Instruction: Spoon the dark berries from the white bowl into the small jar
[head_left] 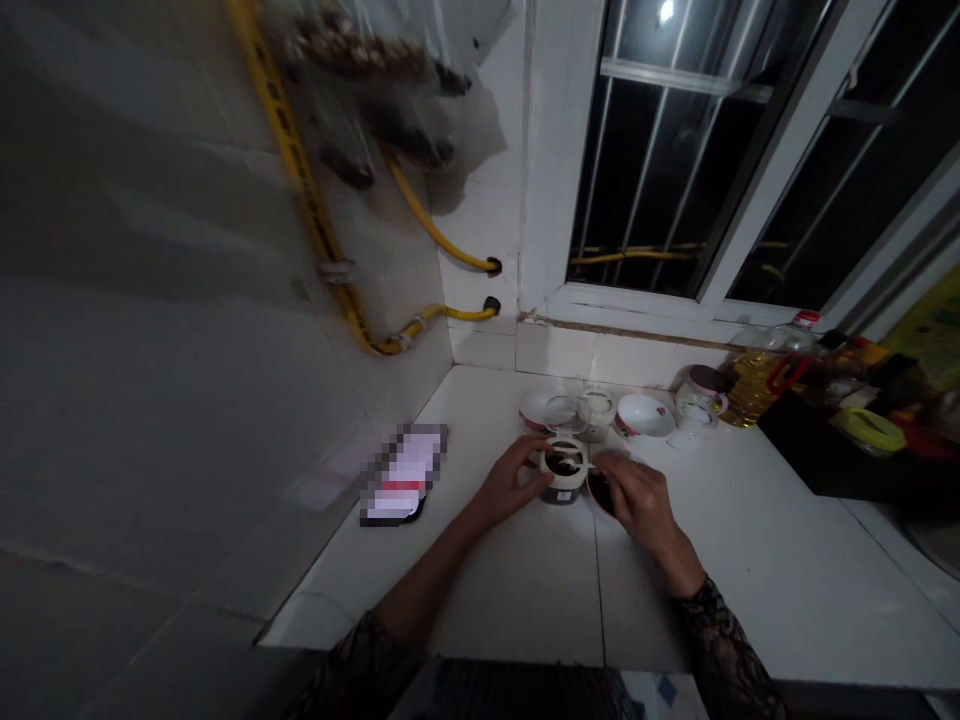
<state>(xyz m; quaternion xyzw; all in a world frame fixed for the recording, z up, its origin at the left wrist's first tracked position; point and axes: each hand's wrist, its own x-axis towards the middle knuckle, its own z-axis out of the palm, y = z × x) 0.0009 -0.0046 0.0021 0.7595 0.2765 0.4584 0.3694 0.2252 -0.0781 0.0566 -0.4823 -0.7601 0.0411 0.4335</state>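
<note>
I see my left hand [514, 480] wrapped around the side of a small open jar [562, 470] that stands upright on the white tiled desk [525, 580], its fingers curled against the jar's wall and grasping it. The jar has a pale rim and something dark inside; I cannot make out what it is. My right hand [637, 500] sits just beside the jar on its right, fingers bent down over a dark, reddish lid [601, 490] that lies against the desk surface; they seem to be gripping it, though the dim light makes it hard to be sure. Behind the jar, near the wall under the window [712, 150], stand several white bowls [643, 415] in a loose row, one with a small red pattern. Further right I see a bottle of yellow oil [757, 385] with a red cap, next to a cluster of blurred items on a dark surface. To the left of my hands, well apart from the jar, lies a flat blurred-out packet [405, 472]. Yellow pipes [315, 200] run down the tiled wall at the left.
</note>
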